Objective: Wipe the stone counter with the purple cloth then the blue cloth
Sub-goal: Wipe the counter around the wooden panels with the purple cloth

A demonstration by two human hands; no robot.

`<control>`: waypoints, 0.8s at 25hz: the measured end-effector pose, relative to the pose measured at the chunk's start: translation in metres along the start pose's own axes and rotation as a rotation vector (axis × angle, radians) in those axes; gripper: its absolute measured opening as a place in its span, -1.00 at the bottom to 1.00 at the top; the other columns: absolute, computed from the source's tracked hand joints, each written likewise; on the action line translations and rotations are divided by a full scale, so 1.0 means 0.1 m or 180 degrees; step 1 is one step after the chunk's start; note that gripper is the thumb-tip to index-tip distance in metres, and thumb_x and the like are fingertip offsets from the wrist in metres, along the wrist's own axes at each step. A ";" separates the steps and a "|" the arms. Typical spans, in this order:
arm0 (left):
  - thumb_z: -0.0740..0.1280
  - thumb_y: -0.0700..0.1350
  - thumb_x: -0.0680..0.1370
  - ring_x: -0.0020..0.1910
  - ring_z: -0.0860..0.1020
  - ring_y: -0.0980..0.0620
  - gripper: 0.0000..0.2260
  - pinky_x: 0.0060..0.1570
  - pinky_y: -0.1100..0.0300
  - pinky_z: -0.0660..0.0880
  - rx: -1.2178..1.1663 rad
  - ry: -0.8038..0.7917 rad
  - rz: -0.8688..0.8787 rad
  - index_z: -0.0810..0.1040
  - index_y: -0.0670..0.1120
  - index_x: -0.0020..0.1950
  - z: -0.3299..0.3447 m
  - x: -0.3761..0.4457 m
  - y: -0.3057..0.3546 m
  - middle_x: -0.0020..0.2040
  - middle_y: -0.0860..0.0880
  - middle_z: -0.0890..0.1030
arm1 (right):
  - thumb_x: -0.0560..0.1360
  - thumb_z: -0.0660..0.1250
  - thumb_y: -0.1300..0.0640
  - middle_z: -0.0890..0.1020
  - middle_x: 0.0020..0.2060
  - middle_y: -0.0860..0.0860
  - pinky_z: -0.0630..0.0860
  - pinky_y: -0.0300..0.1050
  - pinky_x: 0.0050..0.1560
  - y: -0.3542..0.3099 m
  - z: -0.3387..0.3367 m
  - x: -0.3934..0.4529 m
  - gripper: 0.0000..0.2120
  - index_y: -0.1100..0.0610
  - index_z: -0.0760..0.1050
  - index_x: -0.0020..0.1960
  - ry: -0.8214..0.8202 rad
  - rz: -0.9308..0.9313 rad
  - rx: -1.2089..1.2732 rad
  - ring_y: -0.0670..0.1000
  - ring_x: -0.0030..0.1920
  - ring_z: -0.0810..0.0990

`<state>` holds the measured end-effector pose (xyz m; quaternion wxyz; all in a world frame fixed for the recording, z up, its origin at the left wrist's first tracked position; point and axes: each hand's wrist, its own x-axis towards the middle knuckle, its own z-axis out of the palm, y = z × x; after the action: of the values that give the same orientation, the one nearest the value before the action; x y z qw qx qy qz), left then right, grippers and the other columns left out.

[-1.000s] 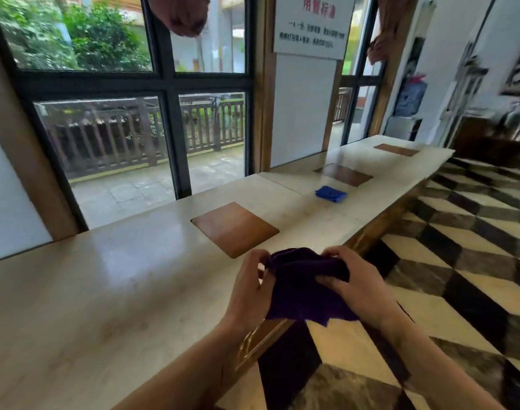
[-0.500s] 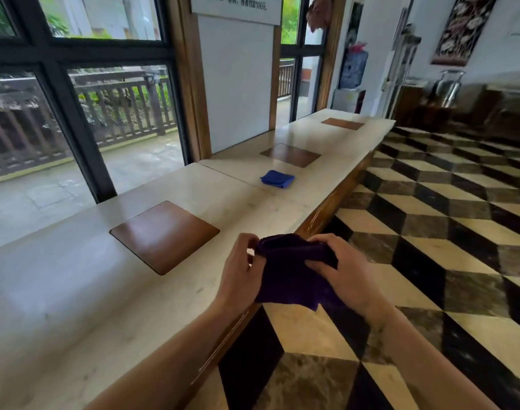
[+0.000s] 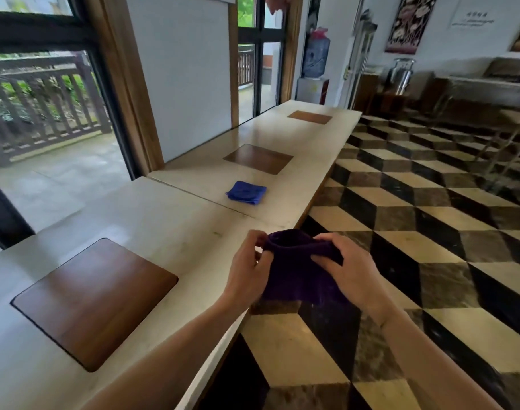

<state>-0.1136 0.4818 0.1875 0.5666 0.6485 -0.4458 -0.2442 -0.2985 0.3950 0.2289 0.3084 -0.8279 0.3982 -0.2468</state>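
A dark purple cloth (image 3: pixel 297 276) hangs between both hands just off the counter's front edge, above the floor. My left hand (image 3: pixel 247 270) pinches its left top corner. My right hand (image 3: pixel 347 270) grips its right top edge with curled fingers. The long pale stone counter (image 3: pixel 170 220) runs from the near left toward the far middle. A folded blue cloth (image 3: pixel 246 192) lies flat on the counter farther along, well beyond my hands.
Three brown wooden inset panels sit in the counter: a near one (image 3: pixel 96 300), a middle one (image 3: pixel 258 158), a far one (image 3: pixel 309 117). Windows and a white wall panel (image 3: pixel 179 84) back the counter. Checkered floor (image 3: pixel 430 232) lies right. A water dispenser (image 3: pixel 315 63) stands at the far end.
The view has swung right and down along the counter. Both hands keep holding the purple cloth and have shifted their grip along its top edge. The blue cloth has not moved.
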 end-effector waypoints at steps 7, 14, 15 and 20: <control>0.17 -0.15 0.67 -0.06 0.60 0.03 -0.84 -0.20 0.20 0.59 -0.0065 0.0027 0.0019 0.42 0.09 0.17 0.52 1.08 -0.25 0.09 0.07 0.56 | 0.57 0.31 -0.02 0.57 0.02 -0.27 0.52 -0.13 0.15 0.55 -0.18 1.07 -0.75 -0.18 0.47 0.24 0.0027 0.0005 -0.0103 -0.24 0.05 0.53; 0.19 -0.13 0.67 0.01 0.61 0.00 -0.83 -0.10 0.05 0.66 -0.0112 0.0312 -0.0262 0.43 0.14 0.16 1.36 2.27 -0.33 0.11 0.04 0.57 | 0.57 0.31 -0.02 0.57 0.04 -0.24 0.53 -0.05 0.19 1.35 -0.67 2.39 -0.71 -0.07 0.48 0.29 -0.0219 -0.0178 -0.0117 -0.17 0.09 0.54; 0.18 -0.13 0.67 0.02 0.61 0.00 -0.83 -0.06 -0.01 0.66 -0.0114 0.0361 -0.0279 0.43 0.16 0.15 1.47 2.41 -0.33 0.11 0.05 0.57 | 0.57 0.31 -0.01 0.55 0.02 -0.27 0.52 -0.08 0.17 1.45 -0.73 2.57 -0.71 -0.06 0.48 0.29 -0.0273 -0.0246 -0.0137 -0.18 0.07 0.52; 0.17 -0.15 0.68 0.01 0.62 0.00 -0.84 -0.03 -0.06 0.66 -0.0118 0.0776 -0.0484 0.44 0.11 0.15 1.61 2.96 -0.39 0.10 0.05 0.55 | 0.58 0.31 0.02 0.59 0.07 -0.18 0.45 -0.17 0.14 1.74 -0.67 3.45 -0.72 -0.06 0.49 0.29 -0.0660 -0.0542 -0.0033 -0.18 0.08 0.51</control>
<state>-0.0913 0.1444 0.1681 0.6083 0.6947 -0.3187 -0.2140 -0.2371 0.0086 0.2078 0.3215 -0.8814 0.2937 -0.1831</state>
